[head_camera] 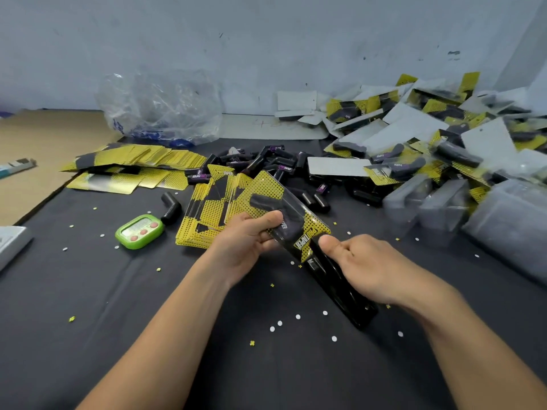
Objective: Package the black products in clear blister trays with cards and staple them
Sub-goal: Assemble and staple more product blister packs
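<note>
A stapler [333, 279] meets a blister pack [278, 199]
The left hand [248, 244] pinches it; right hand [370, 267] fingers clamp the stapler at five o'clock.

Left hand [247, 242] pinches blister pack [275, 196]; right hand [373, 269] grips black stapler [328, 273], thumb on its nose at pack's near end. Card stack [204, 211] just left of pack, loose black products [266, 161] behind it, finished packs [429, 134] right, green timer [139, 232] left on worktop [118, 306].
</note>
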